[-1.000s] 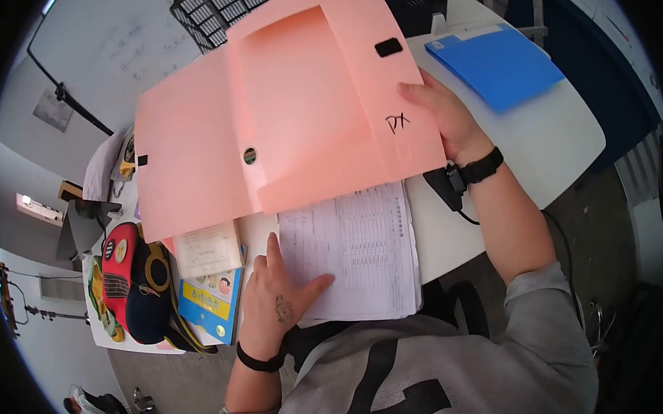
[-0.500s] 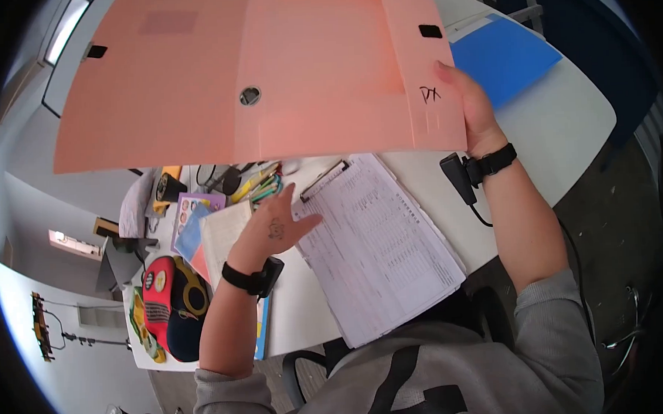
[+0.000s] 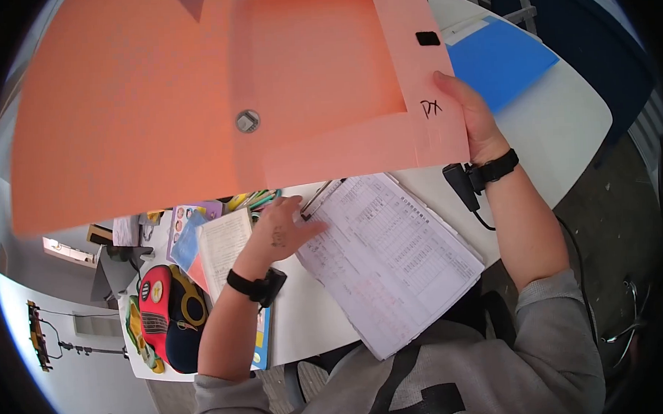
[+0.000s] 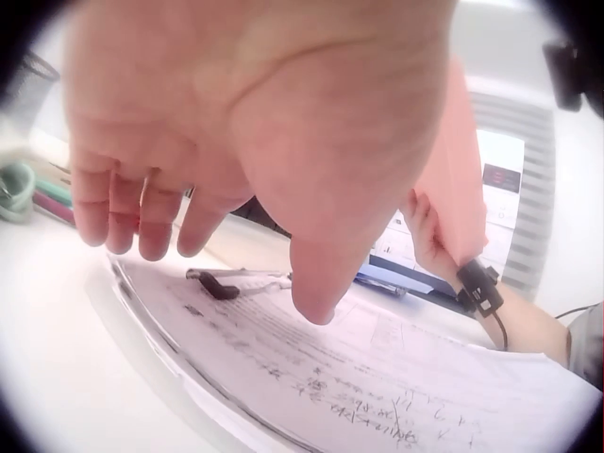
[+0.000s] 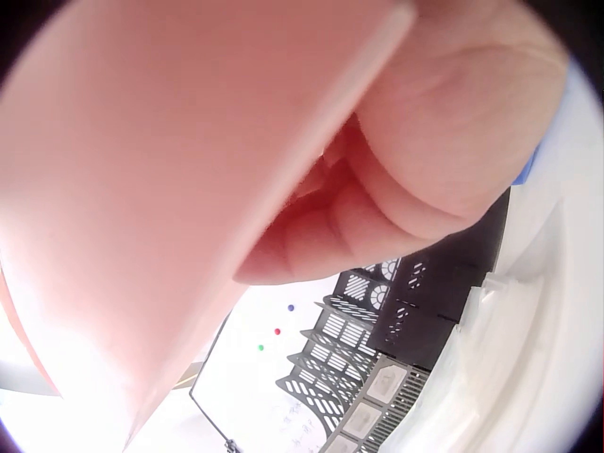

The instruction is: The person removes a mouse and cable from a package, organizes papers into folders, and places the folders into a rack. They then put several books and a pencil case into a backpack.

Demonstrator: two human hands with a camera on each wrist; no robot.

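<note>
A pink file folder (image 3: 321,144) is spread wide above the table, with a round hole in its spine and "DX" written on its right flap. My right hand (image 3: 477,119) grips that flap's edge, thumb on the inner face; in the right wrist view, curled fingers (image 5: 330,231) show behind the folder (image 5: 142,170). Below lies a clipboard with a stack of printed sheets (image 3: 393,256), its metal clip (image 3: 318,200) at the far end. Over its upper left corner hovers my left hand (image 3: 273,235), fingers loose and thumb apart. In the left wrist view, the palm (image 4: 255,113) faces the papers, holding nothing.
Left of the clipboard are a notebook (image 3: 226,245), pens (image 3: 253,199) and a red and navy bag (image 3: 173,317). A blue folder (image 3: 502,59) lies at the far right of the white table (image 3: 565,137). A cable (image 3: 582,263) hangs beside my right forearm.
The folder has risen off the papers toward my face and opened wider, uncovering the clip. My left hand has moved up from the sheets' left edge toward the clip. The clipboard now lies more slanted in view.
</note>
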